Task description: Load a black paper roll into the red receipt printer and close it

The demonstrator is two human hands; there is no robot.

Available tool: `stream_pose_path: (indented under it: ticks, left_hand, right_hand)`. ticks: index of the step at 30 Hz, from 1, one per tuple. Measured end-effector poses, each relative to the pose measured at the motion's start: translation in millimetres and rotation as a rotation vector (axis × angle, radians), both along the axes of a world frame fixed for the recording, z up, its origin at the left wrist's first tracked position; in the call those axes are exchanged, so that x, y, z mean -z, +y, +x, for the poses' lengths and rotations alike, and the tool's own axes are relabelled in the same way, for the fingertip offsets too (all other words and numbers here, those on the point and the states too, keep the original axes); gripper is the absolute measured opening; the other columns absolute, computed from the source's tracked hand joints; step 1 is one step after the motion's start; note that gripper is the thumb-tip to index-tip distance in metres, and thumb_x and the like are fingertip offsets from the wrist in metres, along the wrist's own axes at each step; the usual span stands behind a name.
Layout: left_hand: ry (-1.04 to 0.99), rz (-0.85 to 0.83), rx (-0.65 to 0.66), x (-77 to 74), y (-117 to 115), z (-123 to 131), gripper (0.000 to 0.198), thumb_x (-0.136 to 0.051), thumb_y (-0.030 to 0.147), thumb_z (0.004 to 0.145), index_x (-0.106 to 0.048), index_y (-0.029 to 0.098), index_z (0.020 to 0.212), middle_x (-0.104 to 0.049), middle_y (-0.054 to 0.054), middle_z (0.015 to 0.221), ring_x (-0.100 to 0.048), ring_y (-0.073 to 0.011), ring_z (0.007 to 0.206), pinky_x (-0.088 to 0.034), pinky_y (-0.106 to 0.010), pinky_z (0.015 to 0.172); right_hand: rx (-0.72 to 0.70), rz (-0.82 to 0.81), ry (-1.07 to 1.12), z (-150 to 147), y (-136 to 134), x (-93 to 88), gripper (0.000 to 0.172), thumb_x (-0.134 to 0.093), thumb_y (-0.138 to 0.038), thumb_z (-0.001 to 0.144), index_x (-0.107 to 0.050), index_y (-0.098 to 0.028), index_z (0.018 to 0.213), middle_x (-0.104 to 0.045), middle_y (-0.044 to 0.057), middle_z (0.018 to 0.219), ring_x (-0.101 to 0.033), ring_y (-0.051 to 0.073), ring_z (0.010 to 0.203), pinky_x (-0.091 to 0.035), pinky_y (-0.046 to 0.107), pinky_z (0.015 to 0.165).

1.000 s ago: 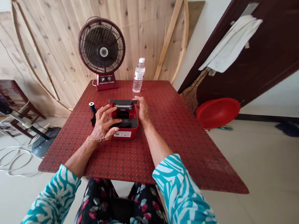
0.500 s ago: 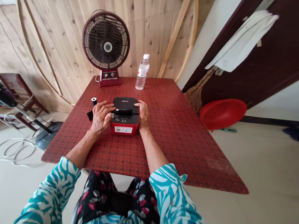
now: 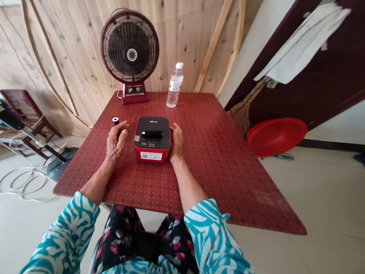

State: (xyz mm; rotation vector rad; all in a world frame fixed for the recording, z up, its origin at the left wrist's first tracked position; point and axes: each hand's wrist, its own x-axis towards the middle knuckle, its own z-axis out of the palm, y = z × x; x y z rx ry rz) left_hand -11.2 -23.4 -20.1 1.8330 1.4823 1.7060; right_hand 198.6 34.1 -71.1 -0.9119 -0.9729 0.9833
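Observation:
A red box with a black top rests on the table in front of me, a white label on its near side. On its lid lies a short black object with a pale end, whose kind I cannot make out. My right hand is against the box's right side, fingers stretched out. To the left of the box and apart from it is my left hand, thumb and fingers apart. Just behind its fingers stands a small black cylinder with a white top, partly covered by the hand.
A dark red fan and a clear water bottle stand at the back of the patterned table. Behind them is a wooden panel. A red basin and a broom are to the right; coiled cable lies on the left floor.
My left hand has moved left off the box to the black cylinder. My right hand has slid from the lid's edge to the box's side. The black object stays on the lid.

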Motion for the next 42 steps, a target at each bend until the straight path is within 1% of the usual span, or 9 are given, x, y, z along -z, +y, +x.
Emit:
stream_pose_path:
  ticks: [2, 3, 5, 8, 12, 19, 28, 35, 42]
  left_hand:
    - [-0.070, -0.095, 0.064, -0.2, 2.3, -0.8, 0.042, -0.054, 0.050, 0.091, -0.063, 0.019, 0.119, -0.071, -0.007, 0.098, -0.066, -0.0182, 0.091, -0.050, -0.032, 0.084]
    - [-0.106, -0.143, 0.101, -0.9, 2.8, -0.4, 0.041, -0.056, 0.049, 0.090, -0.064, 0.019, 0.116, -0.070, -0.004, 0.088, -0.065, -0.0156, 0.078, -0.051, -0.028, 0.074]
    - [-0.180, -0.228, 0.182, -4.1, 2.2, 1.4, 0.039, -0.060, 0.048, 0.086, -0.065, 0.018, 0.111, -0.063, 0.001, 0.068, -0.055, -0.0108, 0.054, -0.044, -0.024, 0.055]
    - [-0.295, -0.336, 0.310, -12.9, -1.3, 5.2, 0.041, -0.063, 0.045, 0.083, -0.063, 0.017, 0.113, -0.051, 0.006, 0.052, -0.040, -0.0076, 0.040, -0.032, -0.022, 0.043]
    - [-0.374, -0.480, 0.418, -21.4, -3.0, 9.5, 0.056, -0.066, 0.039, 0.077, -0.056, 0.015, 0.126, -0.047, 0.010, 0.046, -0.034, -0.0066, 0.037, -0.024, -0.021, 0.040]
    - [-0.473, -0.564, 0.479, -18.0, 5.3, 8.9, 0.072, -0.066, 0.035, 0.070, -0.048, 0.012, 0.136, -0.045, 0.012, 0.042, -0.028, -0.0059, 0.034, -0.018, -0.022, 0.039]
    - [-0.507, -0.618, 0.504, -18.8, 12.1, 7.5, 0.074, -0.067, 0.031, 0.067, -0.050, 0.014, 0.137, -0.041, 0.014, 0.040, -0.024, -0.0045, 0.033, -0.015, -0.021, 0.039]
    - [-0.552, -0.684, 0.515, -20.5, 14.0, 6.5, 0.080, -0.070, 0.028, 0.062, -0.049, 0.014, 0.138, -0.044, 0.012, 0.044, -0.029, -0.0044, 0.034, -0.014, -0.021, 0.038]
    - [-0.655, -0.740, 0.569, -19.0, 11.7, 7.3, 0.081, -0.071, 0.026, 0.062, -0.048, 0.014, 0.139, -0.043, 0.013, 0.045, -0.025, -0.0027, 0.033, -0.011, -0.020, 0.039]
  right_hand:
    - [0.010, -0.003, -0.048, -0.4, 1.9, 1.0, 0.061, -0.041, -0.069, 0.085, -0.055, -0.025, 0.127, -0.064, 0.009, 0.130, -0.058, 0.023, 0.121, -0.043, 0.044, 0.108]
    - [0.018, 0.002, -0.075, -0.1, 2.3, 0.5, 0.061, -0.041, -0.069, 0.085, -0.058, -0.025, 0.124, -0.064, 0.009, 0.129, -0.058, 0.023, 0.122, -0.042, 0.044, 0.109]
    - [0.026, 0.013, -0.117, 0.9, 2.3, -1.1, 0.060, -0.040, -0.068, 0.085, -0.061, -0.024, 0.120, -0.065, 0.009, 0.129, -0.057, 0.023, 0.123, -0.041, 0.044, 0.110]
    - [0.019, 0.022, -0.162, 2.2, 1.6, -2.5, 0.056, -0.037, -0.066, 0.088, -0.063, -0.025, 0.118, -0.065, 0.008, 0.129, -0.055, 0.023, 0.126, -0.039, 0.044, 0.112]
    - [0.018, 0.031, -0.177, 3.2, 2.1, -1.0, 0.052, -0.038, -0.064, 0.089, -0.065, -0.028, 0.115, -0.067, 0.005, 0.128, -0.055, 0.022, 0.125, -0.038, 0.043, 0.113]
    - [0.008, 0.017, -0.148, 2.8, 1.9, -2.8, 0.049, -0.040, -0.061, 0.090, -0.067, -0.027, 0.111, -0.069, 0.004, 0.123, -0.057, 0.022, 0.122, -0.040, 0.043, 0.112]
    - [0.009, 0.000, -0.117, 0.1, 1.8, -2.5, 0.046, -0.039, -0.057, 0.090, -0.065, -0.026, 0.113, -0.068, 0.004, 0.124, -0.058, 0.021, 0.120, -0.042, 0.042, 0.110]
    - [0.020, 0.001, -0.136, 0.3, 3.1, 0.1, 0.046, -0.038, -0.056, 0.091, -0.065, -0.026, 0.114, -0.066, 0.005, 0.127, -0.056, 0.022, 0.123, -0.040, 0.041, 0.111]
    - [0.035, 0.005, -0.134, 0.1, 4.7, 1.7, 0.046, -0.039, -0.056, 0.092, -0.067, -0.026, 0.113, -0.068, 0.005, 0.124, -0.058, 0.021, 0.120, -0.041, 0.042, 0.110]
